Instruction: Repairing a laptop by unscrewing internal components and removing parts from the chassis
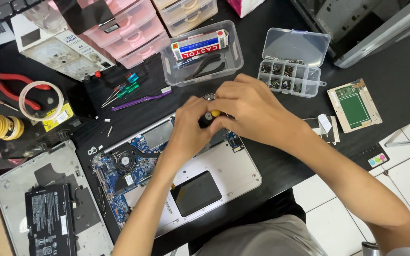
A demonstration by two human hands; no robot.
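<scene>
Screwdriver (209, 117), black with yellow cap, upright over opened laptop (224, 166) mid-table. Black table (271, 163) surface. Left to right: detached bottom cover with battery (48, 215); left hand (188, 128), fingers closed around screwdriver handle; right hand (247, 106), fingers pinching its top; clear parts box (290, 71); white tiled floor (404, 161) at right

Opened laptop chassis (228, 166): matt silver metal-look shell, glossy blue circuit board (119, 175). Behind it, clear glossy plastic screw organiser (291, 76) and clear plastic bin (200, 54). Underneath, matt black tabletop (395, 85). Left of it, matt black battery (49, 219)
</scene>
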